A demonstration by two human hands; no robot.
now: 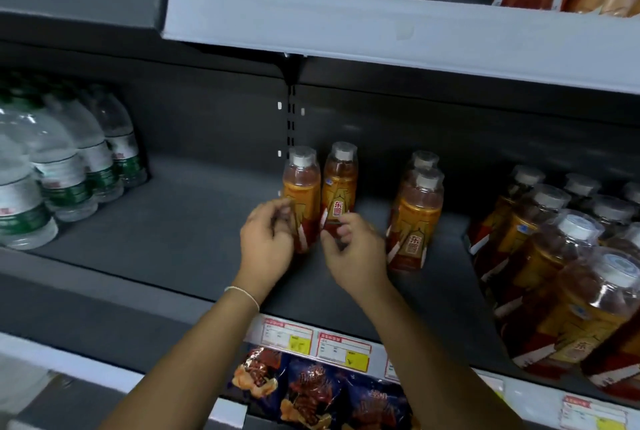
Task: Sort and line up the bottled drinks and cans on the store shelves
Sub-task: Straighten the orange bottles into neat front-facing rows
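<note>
Grey shelf [190,221]: 2 amber-drink bottles [302,190], L hand [266,239] curled round one, R hand [353,247] pinching other.

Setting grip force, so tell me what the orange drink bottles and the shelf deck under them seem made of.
Orange drink bottles: likely clear glossy plastic, since amber liquid shows through above a printed wrap label. Shelf deck: probably painted metal, matte dark grey, flat and even; not certain.
</note>
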